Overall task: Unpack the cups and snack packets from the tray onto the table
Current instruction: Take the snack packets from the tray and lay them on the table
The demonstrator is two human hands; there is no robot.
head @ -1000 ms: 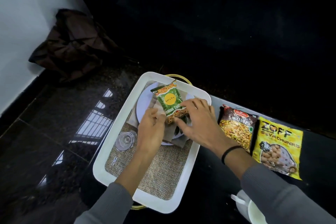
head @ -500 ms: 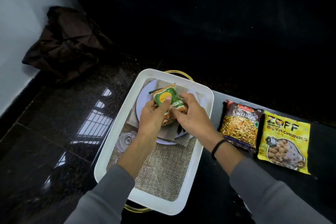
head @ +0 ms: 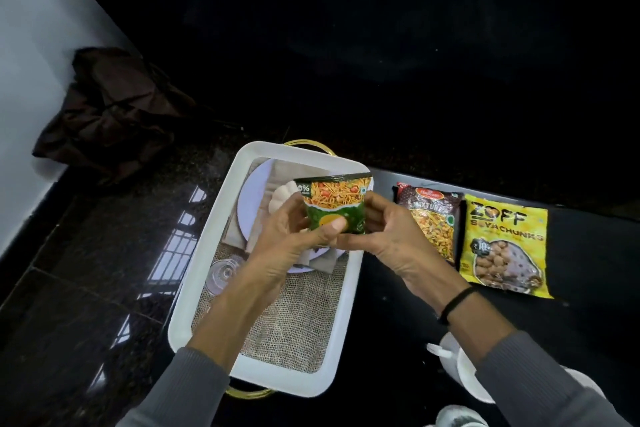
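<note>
Both hands hold a green snack packet (head: 335,204) up above the white tray (head: 204,246). My left hand (head: 291,239) grips its left side with the thumb on the front. My right hand (head: 391,236) grips its right side. In the tray lie a white plate (head: 252,198), a beige cloth napkin (head: 280,173), a small white ribbed cup (head: 282,198) and a clear glass (head: 221,274) on a burlap liner. On the black table to the right lie a dark mixture packet (head: 429,215) and a yellow soya chunks packet (head: 502,246). White cups (head: 453,360) stand at the lower right.
A crumpled dark brown cloth (head: 110,111) lies on the glossy dark floor by the white wall at the left. The tray has gold handles (head: 304,144) at its far and near ends and sits at the table's left edge.
Both hands have lifted the green packet off the plate and turned it upright above the tray. The white ribbed cup beneath it has come into view.
</note>
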